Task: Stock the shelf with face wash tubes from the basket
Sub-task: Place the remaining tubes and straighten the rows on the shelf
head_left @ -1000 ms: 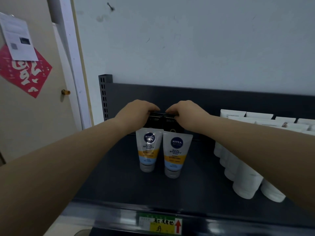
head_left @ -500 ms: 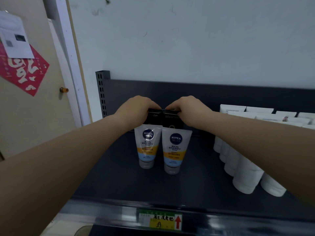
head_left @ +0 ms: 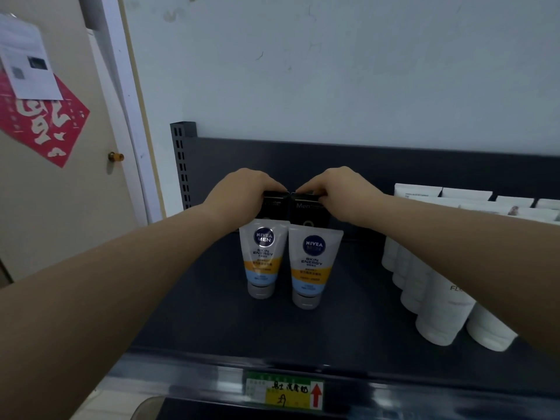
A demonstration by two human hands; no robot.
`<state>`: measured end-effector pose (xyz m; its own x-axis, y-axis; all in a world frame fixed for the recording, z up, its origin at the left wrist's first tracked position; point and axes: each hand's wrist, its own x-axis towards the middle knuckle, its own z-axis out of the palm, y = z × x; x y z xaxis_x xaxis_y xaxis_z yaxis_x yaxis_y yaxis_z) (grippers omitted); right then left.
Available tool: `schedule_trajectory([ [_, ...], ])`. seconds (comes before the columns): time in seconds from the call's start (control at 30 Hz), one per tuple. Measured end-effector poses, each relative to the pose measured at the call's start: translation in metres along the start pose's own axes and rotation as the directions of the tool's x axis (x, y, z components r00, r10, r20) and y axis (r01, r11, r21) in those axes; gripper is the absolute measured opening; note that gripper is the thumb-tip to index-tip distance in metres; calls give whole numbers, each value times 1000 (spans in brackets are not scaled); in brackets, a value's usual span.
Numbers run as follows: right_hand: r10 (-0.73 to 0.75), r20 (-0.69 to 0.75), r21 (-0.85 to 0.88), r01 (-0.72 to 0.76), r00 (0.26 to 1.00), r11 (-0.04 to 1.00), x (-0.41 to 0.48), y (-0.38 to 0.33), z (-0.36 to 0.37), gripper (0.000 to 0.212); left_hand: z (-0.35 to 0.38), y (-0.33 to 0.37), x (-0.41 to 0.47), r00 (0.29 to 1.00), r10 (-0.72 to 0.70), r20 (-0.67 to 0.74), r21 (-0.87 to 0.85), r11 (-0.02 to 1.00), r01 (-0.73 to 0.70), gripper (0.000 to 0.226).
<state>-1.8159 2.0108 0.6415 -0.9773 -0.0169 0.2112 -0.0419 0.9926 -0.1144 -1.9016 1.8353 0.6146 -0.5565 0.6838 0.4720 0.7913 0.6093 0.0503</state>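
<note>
Two black face wash tubes stand side by side at the back of the dark shelf (head_left: pixel 188 316). My left hand (head_left: pixel 242 192) grips the top of the left black tube (head_left: pixel 274 206). My right hand (head_left: pixel 339 190) grips the top of the right black tube (head_left: pixel 309 212). Just in front of them stand two white Nivea Men tubes, cap down: one on the left (head_left: pixel 263 259), one on the right (head_left: pixel 312 266). The lower parts of the black tubes are hidden behind them. The basket is out of view.
Several white tubes (head_left: pixel 439 298) stand in rows on the shelf's right side. A yellow and green price label (head_left: pixel 285 392) sits on the shelf's front edge. A perforated upright (head_left: pixel 181 165) marks the shelf's left end; a door (head_left: pixel 60 207) lies further left.
Both hands stay on the tops of the black tubes. The view has shifted slightly; the tubes have barely moved.
</note>
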Motion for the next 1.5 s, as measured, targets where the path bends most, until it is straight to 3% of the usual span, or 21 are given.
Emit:
schedule_trajectory([
  [0.4,-23,-9,2,23,1000,1000,-3,-2,4,46,-3,1,-1,1000,9,0,16,1000,-9,41],
  [0.67,-50,-120,-19,48,992,999,-10,-5,-7,42,-11,3,-9,1000,-3,4,11,1000,3,43],
  [0.93,61,-45,-43,-63,997,997,-9,1,-1,34,-8,2,-8,998,-44,54,55,998,42,41],
  [1.5,93,-34,-35,-94,995,995,-1,7,3,31,-7,0,-10,999,-29,36,35,999,28,41],
])
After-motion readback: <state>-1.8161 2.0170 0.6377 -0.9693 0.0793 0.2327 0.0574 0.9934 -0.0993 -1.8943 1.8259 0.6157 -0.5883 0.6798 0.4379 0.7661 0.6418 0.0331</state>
